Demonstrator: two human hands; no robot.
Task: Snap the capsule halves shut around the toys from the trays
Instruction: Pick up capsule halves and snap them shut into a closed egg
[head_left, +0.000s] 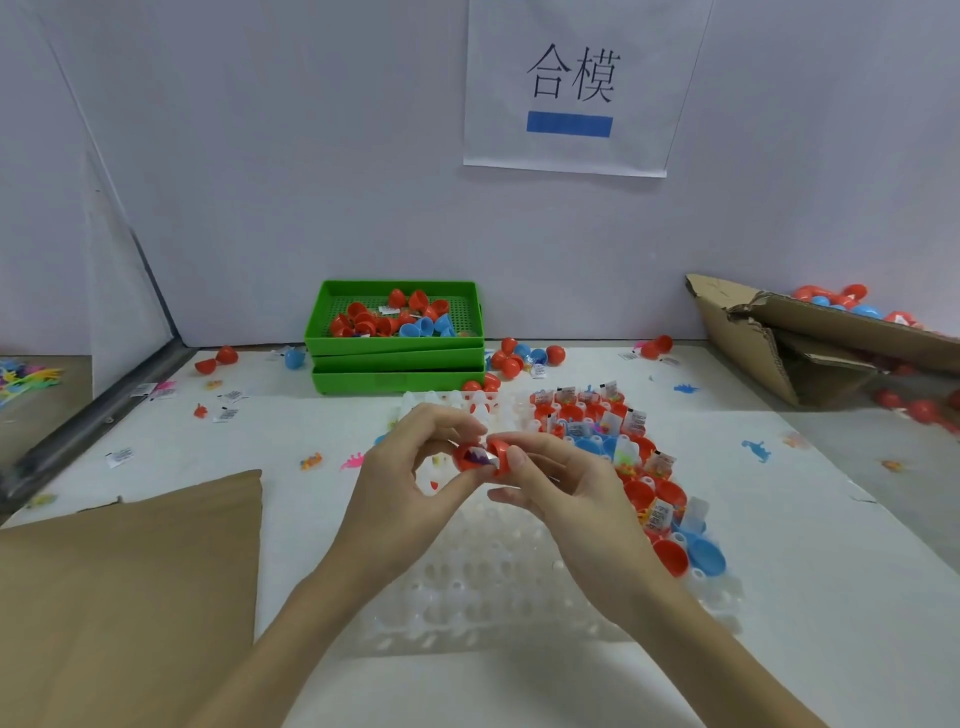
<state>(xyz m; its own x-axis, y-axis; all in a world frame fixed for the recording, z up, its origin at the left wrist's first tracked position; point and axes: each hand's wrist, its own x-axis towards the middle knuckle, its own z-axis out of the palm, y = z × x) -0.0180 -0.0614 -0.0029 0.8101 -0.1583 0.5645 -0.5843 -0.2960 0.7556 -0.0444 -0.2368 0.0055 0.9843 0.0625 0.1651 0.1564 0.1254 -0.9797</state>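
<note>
Red capsule (480, 457) between both hands' fingers (511, 460)

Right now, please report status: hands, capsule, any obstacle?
Left hand and right hand both pinch one red capsule. Halves still apart, toy inside visible. Nothing blocks the closing.

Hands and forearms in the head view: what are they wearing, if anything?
Nothing is worn. The left hand and right hand are bare, with no gloves, rings, watch or wristband visible. Both forearms are uncovered right down to the frame's lower edge, with no sleeve in view. The fingernails look short and unpainted.
</note>
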